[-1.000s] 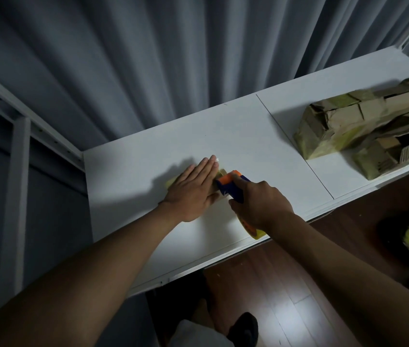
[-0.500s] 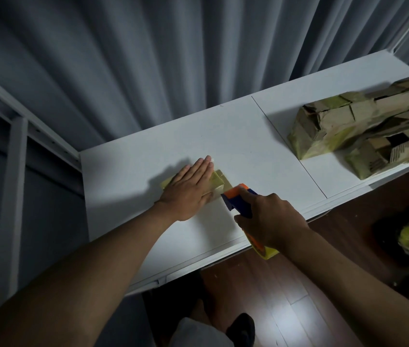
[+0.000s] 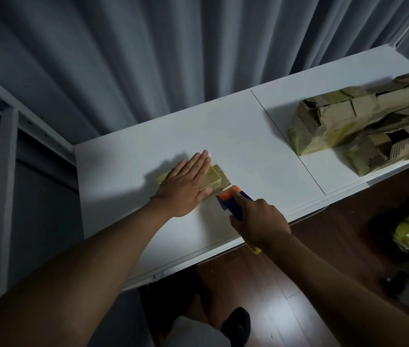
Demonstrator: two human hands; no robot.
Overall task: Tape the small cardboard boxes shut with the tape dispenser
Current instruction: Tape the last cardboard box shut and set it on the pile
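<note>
Two hands are seen over the white table [image 3: 236, 136]: the left hand [image 3: 186, 186] is laid flat, fingers straight, on a small cardboard box [image 3: 214, 177] near the table's middle, while the right hand [image 3: 258, 221] is curled round the blue and orange tape dispenser [image 3: 231, 199], whose orange end is held just beside the box's near corner. A pile of further cardboard boxes [image 3: 353, 121] is stacked well apart at the table's right end, before grey curtains [image 3: 148, 58].
</note>
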